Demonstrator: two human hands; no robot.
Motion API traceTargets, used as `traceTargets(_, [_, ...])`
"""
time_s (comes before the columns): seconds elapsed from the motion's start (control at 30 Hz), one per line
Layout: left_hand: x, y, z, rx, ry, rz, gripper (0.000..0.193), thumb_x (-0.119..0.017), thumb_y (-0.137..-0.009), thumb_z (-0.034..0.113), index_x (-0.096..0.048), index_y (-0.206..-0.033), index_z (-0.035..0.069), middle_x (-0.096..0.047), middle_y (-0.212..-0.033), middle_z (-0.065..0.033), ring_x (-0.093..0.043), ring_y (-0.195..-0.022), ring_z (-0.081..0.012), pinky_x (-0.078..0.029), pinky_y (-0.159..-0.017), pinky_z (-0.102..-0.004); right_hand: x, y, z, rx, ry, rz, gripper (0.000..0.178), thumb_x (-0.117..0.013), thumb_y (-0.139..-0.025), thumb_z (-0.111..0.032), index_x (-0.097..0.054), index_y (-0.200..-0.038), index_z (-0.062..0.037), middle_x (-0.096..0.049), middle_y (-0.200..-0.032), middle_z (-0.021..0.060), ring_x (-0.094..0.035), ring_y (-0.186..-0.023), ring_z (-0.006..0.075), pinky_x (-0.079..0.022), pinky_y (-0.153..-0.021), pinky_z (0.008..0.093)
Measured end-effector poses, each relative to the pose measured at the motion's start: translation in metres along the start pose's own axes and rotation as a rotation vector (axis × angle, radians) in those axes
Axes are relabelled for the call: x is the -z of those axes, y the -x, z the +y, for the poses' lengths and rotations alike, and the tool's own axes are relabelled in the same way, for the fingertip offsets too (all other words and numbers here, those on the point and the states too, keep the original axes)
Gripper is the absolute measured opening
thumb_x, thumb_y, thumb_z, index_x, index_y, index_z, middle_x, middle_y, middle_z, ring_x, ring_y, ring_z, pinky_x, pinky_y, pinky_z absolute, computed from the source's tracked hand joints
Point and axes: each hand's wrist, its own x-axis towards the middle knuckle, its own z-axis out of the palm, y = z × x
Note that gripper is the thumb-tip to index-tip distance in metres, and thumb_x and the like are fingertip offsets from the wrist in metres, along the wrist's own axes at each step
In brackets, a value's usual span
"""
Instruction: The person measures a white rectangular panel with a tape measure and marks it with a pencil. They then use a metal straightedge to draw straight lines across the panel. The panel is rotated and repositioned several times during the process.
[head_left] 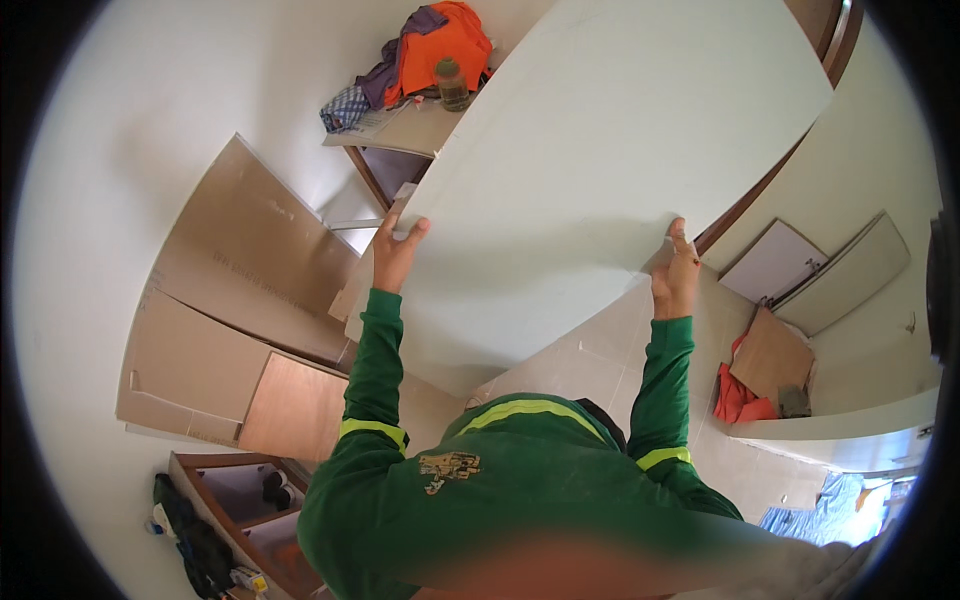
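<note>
Cardboard sheets [245,235] are left of the panel [620,120], boards [772,262] right, a bottle [452,88] beyond, seemingly on a table [425,125].

Soft, bright light, faint shadows on the pale panel [600,155], glare lower right, blurred bottom centre, fisheye-bent edges.

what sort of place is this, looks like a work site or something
Probably a room being fitted out or renovated: brown cardboard sheets stand along the wall, loose boards lean at the right, and the left hand and right hand hold a large pale panel.
</note>
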Motion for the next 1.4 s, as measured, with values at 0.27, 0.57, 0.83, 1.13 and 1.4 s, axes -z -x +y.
traceTargets(0.27, [0.032, 0.032, -0.041, 0.105, -0.053, 0.062, 0.046, -0.079, -0.093, 0.039, -0.072, -0.113, -0.002, -0.072, -0.108, -0.0115, -0.066, -0.096, -0.0224, -0.051, -0.089, -0.0373, -0.011, 0.013, 0.047, -0.076, 0.044, 0.013, 0.050, -0.077, -0.099, -0.028, -0.055, -0.127, 0.0071, -0.062, -0.131, 0.0128, -0.056, -0.123, 0.0212, -0.043, -0.110, 0.0373])
traceTargets(0.57, [0.028, 0.023, 0.022, -0.048, -0.008, 0.147, 0.051, -0.075, -0.097, 0.046, -0.068, -0.116, -0.001, -0.070, -0.107, -0.0076, -0.061, -0.102, -0.0187, -0.048, -0.095, -0.0347, -0.048, 0.036, -0.035, 0.242, 0.008, -0.066, 0.034, -0.078, -0.098, -0.023, -0.062, -0.114, 0.0020, -0.066, -0.118, 0.0071, -0.059, -0.114, 0.0168, -0.045, -0.104, 0.0333])
traceTargets(0.83, [-0.001, -0.026, 0.092, -0.232, 0.304, 0.034, 0.055, -0.071, -0.100, 0.049, -0.065, -0.121, -0.001, -0.067, -0.114, -0.0084, -0.058, -0.104, -0.0180, -0.046, -0.098, -0.0331, -0.101, 0.087, -0.190, 0.625, 0.011, -0.246, 0.039, -0.082, -0.094, -0.026, -0.069, -0.116, 0.0029, -0.068, -0.113, 0.0060, -0.061, -0.108, 0.0160, -0.048, -0.097, 0.0318])
traceTargets(1.13, [-0.030, -0.073, 0.136, -0.422, 0.418, 0.044, 0.045, -0.069, -0.103, 0.035, -0.062, -0.124, -0.005, -0.067, -0.120, -0.0072, -0.058, -0.107, -0.0158, -0.047, -0.099, -0.0333, -0.132, 0.127, -0.279, 0.861, 0.061, -0.413, 0.042, -0.084, -0.090, -0.029, -0.072, -0.117, 0.0007, -0.072, -0.107, 0.0077, -0.067, -0.099, 0.0177, -0.056, -0.086, 0.0351])
traceTargets(1.4, [-0.047, -0.106, 0.132, -0.404, 0.442, -0.070, 0.056, -0.070, -0.102, 0.044, -0.061, -0.132, -0.002, -0.066, -0.131, -0.0092, -0.058, -0.117, -0.0182, -0.044, -0.106, -0.0358, -0.134, 0.151, -0.290, 0.895, 0.023, -0.347, 0.056, -0.085, -0.090, -0.028, -0.062, -0.125, 0.0096, -0.069, -0.112, 0.0162, -0.067, -0.105, 0.0230, -0.055, -0.093, 0.0368])
